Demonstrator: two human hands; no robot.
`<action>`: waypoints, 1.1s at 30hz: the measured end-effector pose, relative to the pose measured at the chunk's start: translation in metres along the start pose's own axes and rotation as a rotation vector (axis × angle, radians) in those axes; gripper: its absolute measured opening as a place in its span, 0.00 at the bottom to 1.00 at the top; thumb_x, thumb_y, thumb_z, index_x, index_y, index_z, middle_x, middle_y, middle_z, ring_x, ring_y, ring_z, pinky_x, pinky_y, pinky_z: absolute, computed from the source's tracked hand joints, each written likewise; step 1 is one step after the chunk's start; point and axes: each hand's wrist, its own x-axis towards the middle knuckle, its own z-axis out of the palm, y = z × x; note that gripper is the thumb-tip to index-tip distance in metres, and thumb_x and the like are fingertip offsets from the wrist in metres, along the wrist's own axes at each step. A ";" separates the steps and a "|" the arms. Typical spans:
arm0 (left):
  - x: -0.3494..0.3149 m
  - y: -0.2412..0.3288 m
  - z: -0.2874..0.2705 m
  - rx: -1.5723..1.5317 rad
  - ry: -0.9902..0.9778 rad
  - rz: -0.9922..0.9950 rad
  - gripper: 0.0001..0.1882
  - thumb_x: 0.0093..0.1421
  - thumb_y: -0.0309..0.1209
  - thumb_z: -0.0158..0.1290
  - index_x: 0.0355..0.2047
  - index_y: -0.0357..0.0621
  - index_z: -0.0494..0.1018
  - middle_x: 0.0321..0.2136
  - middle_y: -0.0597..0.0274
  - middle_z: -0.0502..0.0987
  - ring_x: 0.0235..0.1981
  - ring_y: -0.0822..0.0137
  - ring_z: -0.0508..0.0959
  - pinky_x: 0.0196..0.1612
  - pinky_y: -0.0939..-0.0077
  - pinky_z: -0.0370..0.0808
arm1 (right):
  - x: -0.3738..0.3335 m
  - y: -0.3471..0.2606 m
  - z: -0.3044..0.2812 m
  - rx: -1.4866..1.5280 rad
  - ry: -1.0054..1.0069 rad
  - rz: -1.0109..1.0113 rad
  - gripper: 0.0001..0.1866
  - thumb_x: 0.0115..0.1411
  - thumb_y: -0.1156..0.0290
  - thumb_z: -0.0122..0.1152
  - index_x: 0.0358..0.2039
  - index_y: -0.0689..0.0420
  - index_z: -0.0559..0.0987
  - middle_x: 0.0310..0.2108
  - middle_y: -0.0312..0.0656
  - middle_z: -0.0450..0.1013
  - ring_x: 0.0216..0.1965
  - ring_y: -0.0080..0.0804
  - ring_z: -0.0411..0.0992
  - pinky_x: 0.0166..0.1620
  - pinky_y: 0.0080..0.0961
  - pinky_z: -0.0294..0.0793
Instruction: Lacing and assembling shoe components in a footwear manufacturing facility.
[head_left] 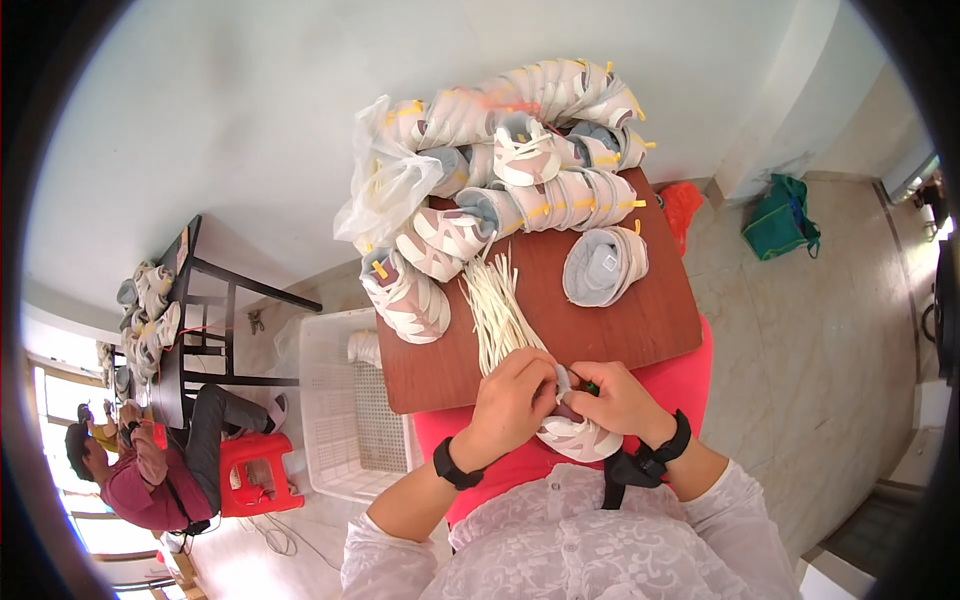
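In front of my body, a pale pink-and-white shoe upper (580, 440) sits between my hands at the table's near edge. My left hand (512, 400) is closed, its fingers pinching the upper near its opening. My right hand (622, 400) is closed too, around a small thin tool with a green part (592, 388); most of it is hidden by the fingers. Just beyond my left hand lies a bundle of cream shoelaces (497, 315) on the brown table (640, 320). Whether a lace is threaded in the upper is too small to tell.
Rows of shoe uppers (570, 200) cover the table's far part, with a clear plastic bag (385, 190) at their left. One nested stack (605, 265) stands apart at right. A white crate (335, 440) is left of the table. A person (160, 470) sits far left.
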 end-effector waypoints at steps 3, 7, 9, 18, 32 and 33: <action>0.000 -0.004 0.000 0.018 -0.052 -0.052 0.06 0.48 0.18 0.55 0.26 0.36 0.69 0.32 0.54 0.73 0.29 0.52 0.75 0.31 0.65 0.73 | 0.004 -0.014 -0.002 -0.334 0.057 -0.078 0.09 0.51 0.71 0.61 0.25 0.63 0.73 0.19 0.41 0.71 0.20 0.26 0.69 0.27 0.23 0.68; 0.001 -0.008 0.000 0.023 -0.102 -0.052 0.05 0.49 0.20 0.54 0.26 0.36 0.69 0.33 0.54 0.73 0.29 0.51 0.75 0.30 0.64 0.73 | 0.007 -0.020 -0.001 -0.468 0.139 -0.154 0.12 0.47 0.70 0.66 0.27 0.62 0.73 0.21 0.45 0.73 0.21 0.39 0.73 0.27 0.30 0.71; 0.001 -0.008 -0.001 0.022 -0.113 -0.064 0.05 0.49 0.20 0.54 0.26 0.36 0.69 0.33 0.54 0.73 0.29 0.51 0.75 0.29 0.64 0.73 | 0.007 -0.018 -0.001 -0.483 0.158 -0.156 0.13 0.46 0.70 0.67 0.28 0.62 0.74 0.21 0.44 0.73 0.22 0.40 0.73 0.27 0.31 0.71; 0.006 -0.004 -0.006 -0.001 -0.171 -0.158 0.05 0.49 0.20 0.54 0.27 0.36 0.69 0.31 0.54 0.73 0.26 0.51 0.75 0.29 0.65 0.72 | 0.004 -0.017 -0.004 -0.634 0.161 -0.204 0.14 0.44 0.69 0.68 0.30 0.61 0.75 0.24 0.44 0.75 0.26 0.41 0.75 0.30 0.32 0.73; 0.014 0.016 0.000 0.211 -0.019 0.048 0.06 0.47 0.19 0.53 0.27 0.35 0.68 0.31 0.54 0.71 0.33 0.52 0.74 0.33 0.63 0.73 | -0.001 -0.015 -0.005 -0.665 0.290 -0.229 0.12 0.43 0.74 0.63 0.31 0.59 0.76 0.28 0.43 0.70 0.29 0.44 0.72 0.30 0.34 0.71; 0.015 0.014 0.000 0.193 -0.054 0.009 0.07 0.47 0.19 0.53 0.27 0.35 0.68 0.31 0.54 0.72 0.32 0.52 0.74 0.33 0.63 0.73 | -0.001 -0.016 -0.002 -0.665 0.288 -0.231 0.12 0.43 0.74 0.63 0.31 0.59 0.76 0.28 0.43 0.70 0.29 0.44 0.72 0.30 0.34 0.71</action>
